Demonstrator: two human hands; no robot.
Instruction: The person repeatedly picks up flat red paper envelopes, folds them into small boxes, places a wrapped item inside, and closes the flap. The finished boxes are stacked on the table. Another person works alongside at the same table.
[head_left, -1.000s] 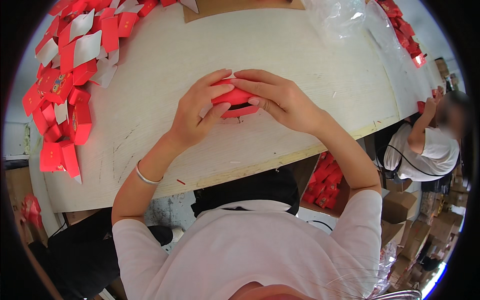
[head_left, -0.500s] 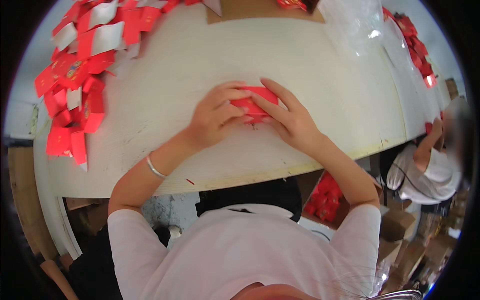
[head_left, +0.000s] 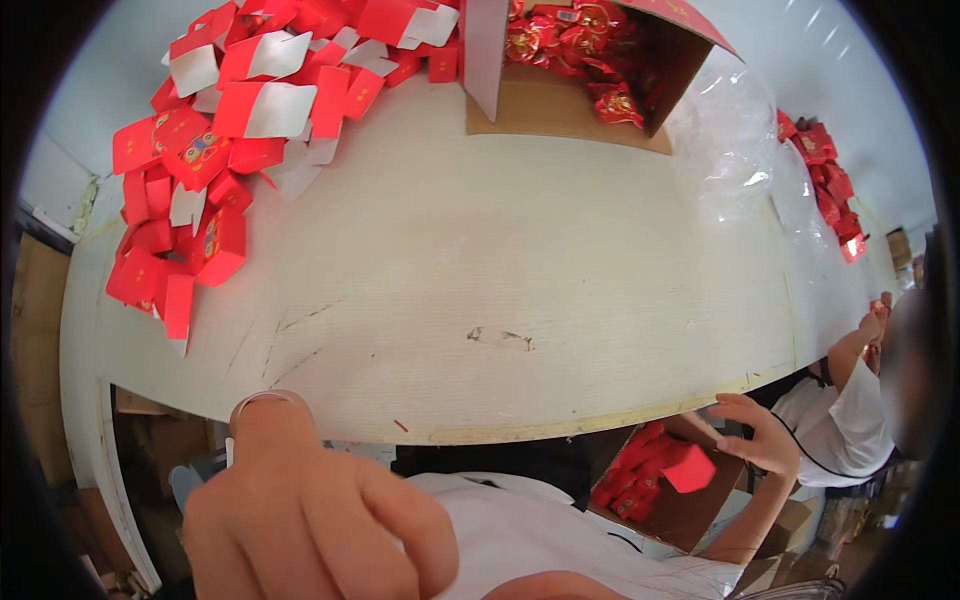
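Large and close, my left hand (head_left: 310, 515) is raised back toward me at the lower left, its back showing. Its fingers bend down past the lower edge, so their tips and anything in them are hidden. At the lower right, my right hand (head_left: 758, 432) has its fingers apart and holds nothing. It is over the rim of an open brown carton (head_left: 690, 530) below the table edge. A tilted small red box (head_left: 688, 468) is just left of that hand, apart from it, above several red packs (head_left: 625, 490) inside the carton.
A heap of red and white folded boxes (head_left: 265, 110) covers the table's far left. An open carton (head_left: 570, 110) of red foil packets stands at the back, beside clear plastic film (head_left: 730, 140). More red packs (head_left: 825, 175) lie far right. Another person (head_left: 840, 420) works at the right.
My hands have parted from the red box they held over the table. The left came back toward me; the right moved right and down to the carton. The view has shifted.
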